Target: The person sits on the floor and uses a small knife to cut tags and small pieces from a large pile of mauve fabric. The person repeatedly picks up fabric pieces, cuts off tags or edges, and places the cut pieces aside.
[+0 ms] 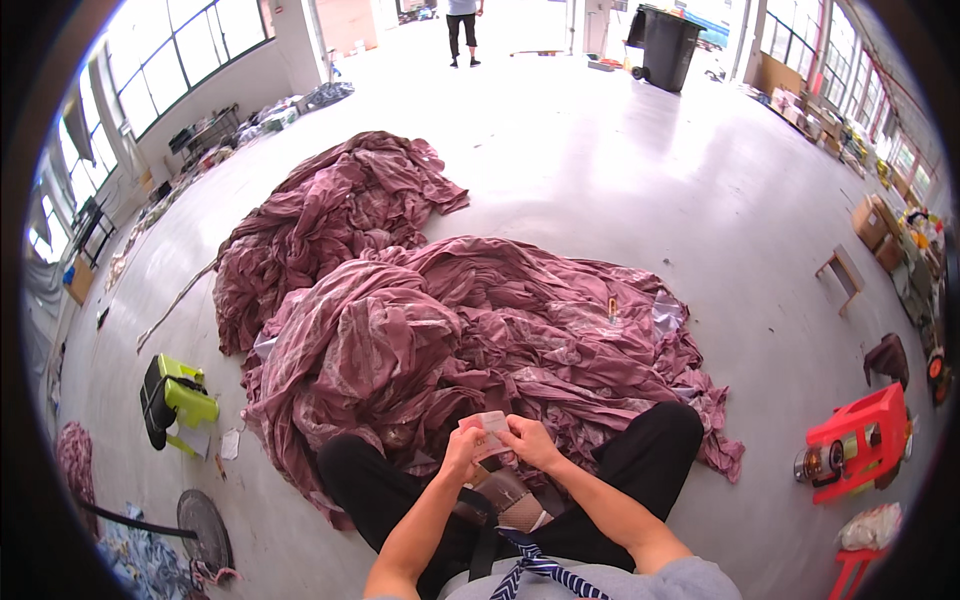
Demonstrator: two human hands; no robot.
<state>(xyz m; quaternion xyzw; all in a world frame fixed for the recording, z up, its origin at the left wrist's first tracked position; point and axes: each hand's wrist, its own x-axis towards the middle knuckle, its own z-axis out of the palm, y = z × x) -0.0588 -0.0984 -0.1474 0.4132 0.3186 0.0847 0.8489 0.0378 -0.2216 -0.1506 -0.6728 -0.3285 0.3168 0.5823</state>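
Between my knees, both hands hold a small flat pink-and-white piece; I cannot tell whether it is cloth or paper. My left hand pinches its left side and my right hand grips its right side. In front of me spreads a large heap of dusty-pink patterned fabric, crumpled in deep folds and reaching up against my legs. A small yellow-orange looped thing lies on the heap's right part. Below my hands, a brown patterned thing sits between my legs, partly hidden.
A lime-green stool with a black item on it stands at left. A red stool lies tipped beside a glass jar at right. Farther off are a wheeled black bin, a standing person and a small wooden stool.
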